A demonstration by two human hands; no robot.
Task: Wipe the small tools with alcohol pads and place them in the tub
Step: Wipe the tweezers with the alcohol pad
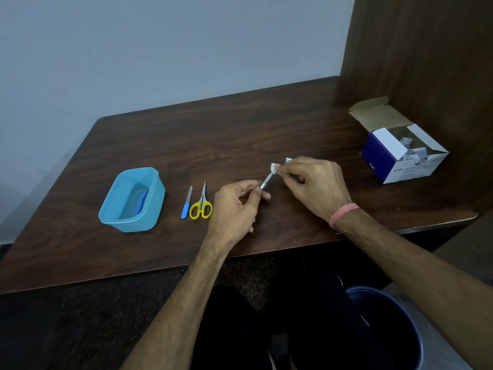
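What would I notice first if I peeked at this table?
Probably the two hands in the middle: the left hand holds a thin metal tool while the right hand rubs a white pad on its tip. Next, the bright blue tub on the left, with yellow scissors and a blue-handled nail file lying beside it.

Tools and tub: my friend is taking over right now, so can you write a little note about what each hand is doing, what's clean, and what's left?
Left hand: pinches the lower end of a thin metal tool.
Right hand: pinches a white alcohol pad on the tool's upper end, mid-wipe.
Done: one blue-handled tool lies in the blue tub.
Left: finish this wipe and put the tool in the tub, then wipe the blue-handled nail file and yellow scissors, lying side by side right of the tub.
Fresh pads: open box, far right.
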